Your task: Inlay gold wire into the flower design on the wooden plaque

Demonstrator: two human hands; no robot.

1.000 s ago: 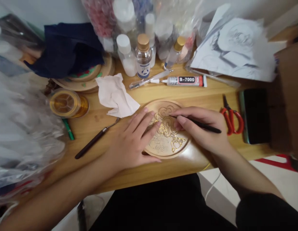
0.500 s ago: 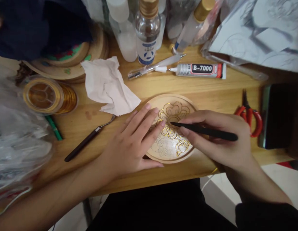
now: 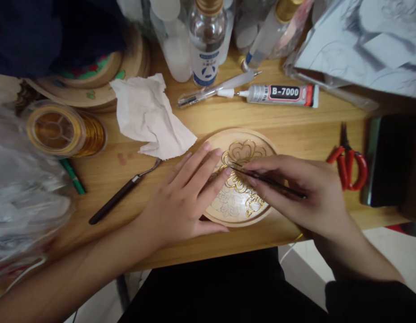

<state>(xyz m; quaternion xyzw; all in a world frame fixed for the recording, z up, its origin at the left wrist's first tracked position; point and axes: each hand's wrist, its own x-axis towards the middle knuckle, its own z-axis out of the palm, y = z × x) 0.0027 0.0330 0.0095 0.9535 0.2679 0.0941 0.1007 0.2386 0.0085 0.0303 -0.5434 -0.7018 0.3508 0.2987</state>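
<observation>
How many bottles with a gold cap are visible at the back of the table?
2. One gold-capped bottle stands upright with a blue label; the second bottle leans to its right, above the B-7000 glue tube. More may hide behind.

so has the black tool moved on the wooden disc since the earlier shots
Yes: against the wooden disc, the black tool in the right hand has slid left, its tip now almost at the index fingertip of the left hand.

A craft desk: B-7000 glue tube (image 3: 283, 93) beyond the right hand (image 3: 305, 193), red scissors (image 3: 349, 163) just right of it.
</observation>
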